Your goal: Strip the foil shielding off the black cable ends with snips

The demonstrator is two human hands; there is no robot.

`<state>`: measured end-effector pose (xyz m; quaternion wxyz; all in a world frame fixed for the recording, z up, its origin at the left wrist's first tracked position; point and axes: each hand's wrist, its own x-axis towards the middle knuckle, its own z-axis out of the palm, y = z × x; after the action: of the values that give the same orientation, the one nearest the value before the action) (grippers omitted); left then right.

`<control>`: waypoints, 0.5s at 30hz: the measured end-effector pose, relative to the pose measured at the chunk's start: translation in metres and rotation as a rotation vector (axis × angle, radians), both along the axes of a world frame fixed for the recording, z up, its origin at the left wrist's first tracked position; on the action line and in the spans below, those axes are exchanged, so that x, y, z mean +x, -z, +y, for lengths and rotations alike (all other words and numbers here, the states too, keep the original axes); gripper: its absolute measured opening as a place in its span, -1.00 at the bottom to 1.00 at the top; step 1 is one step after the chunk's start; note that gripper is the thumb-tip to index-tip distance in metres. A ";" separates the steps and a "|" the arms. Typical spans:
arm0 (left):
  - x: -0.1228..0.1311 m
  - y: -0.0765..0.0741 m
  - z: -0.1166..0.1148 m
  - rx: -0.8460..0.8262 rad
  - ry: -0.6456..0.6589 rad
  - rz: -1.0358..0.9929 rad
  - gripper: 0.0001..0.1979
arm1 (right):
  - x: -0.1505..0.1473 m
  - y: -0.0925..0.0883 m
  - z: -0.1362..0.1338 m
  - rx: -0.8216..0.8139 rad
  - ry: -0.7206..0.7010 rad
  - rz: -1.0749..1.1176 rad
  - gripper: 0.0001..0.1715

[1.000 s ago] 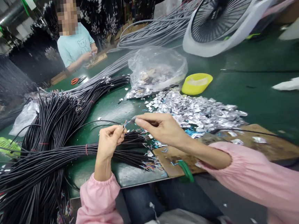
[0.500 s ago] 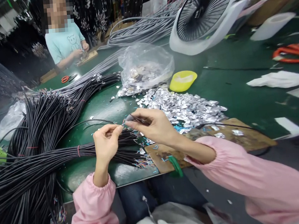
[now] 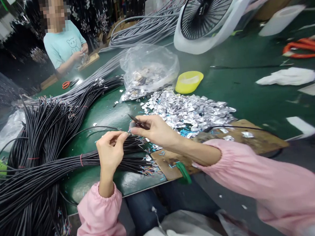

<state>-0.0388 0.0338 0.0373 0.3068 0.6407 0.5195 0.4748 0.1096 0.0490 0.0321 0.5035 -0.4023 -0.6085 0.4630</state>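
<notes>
My left hand is closed in a pinch on the end of a black cable, where thin coloured wires show at the fingertips. My right hand is closed just beside it, its thumb and finger at the same wire ends. A dark, pointed tweezer-like tool lies in the right hand, tip up and to the left; its exact kind is hard to make out. Below the hands, a tied bundle of black cables ends in stripped coloured wires. Behind the right hand spreads a pile of silver foil scraps.
A clear plastic bag of scraps and a yellow dish stand behind the foil. Further right are a white fan and orange-handled scissors. A wooden board lies at the front edge. Another person works across the table.
The pointed tool has swung up from the right hand's fingers and now stands out above them. Both hands remain together at the wire ends. The whole view has shifted slightly.
</notes>
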 end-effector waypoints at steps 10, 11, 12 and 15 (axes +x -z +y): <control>0.004 0.002 -0.001 0.099 -0.022 0.046 -0.85 | 0.000 -0.002 0.007 -0.202 -0.133 0.071 -0.56; 0.005 0.002 -0.001 0.084 -0.031 0.027 -0.84 | -0.001 -0.002 0.006 -0.201 -0.160 0.081 -0.59; 0.005 0.002 -0.001 0.062 -0.041 0.011 -0.83 | -0.001 -0.002 0.006 -0.167 -0.184 0.073 -0.63; 0.002 0.001 0.002 -0.055 -0.010 -0.023 -0.74 | -0.003 -0.003 0.004 0.138 -0.145 -0.133 -0.87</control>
<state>-0.0371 0.0358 0.0365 0.3277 0.6241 0.5319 0.4693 0.1069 0.0527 0.0353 0.4538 -0.3516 -0.6984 0.4274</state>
